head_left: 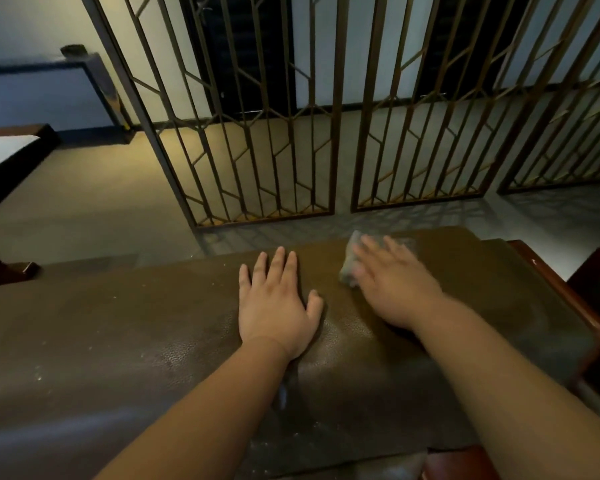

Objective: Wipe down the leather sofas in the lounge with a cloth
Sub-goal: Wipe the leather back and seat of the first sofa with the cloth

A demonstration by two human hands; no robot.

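**Cloth position relative to the unwiped leather**

The right hand (392,285) lies flat on the grey cloth (350,265), fingers extended and pressing it onto the sofa (153,341) top near the far edge. No fingers curl round the cloth; it is held by downward pressure only. The left hand (274,306) rests flat on the leather just left of it, fingers straight, holding nothing.

The surface runs long from left to right. The cloth sits toward the right end, near the wooden trim (561,292). Pale specks show on the leather to the left. The next stroke likely travels left, and the left hand lies in that path.
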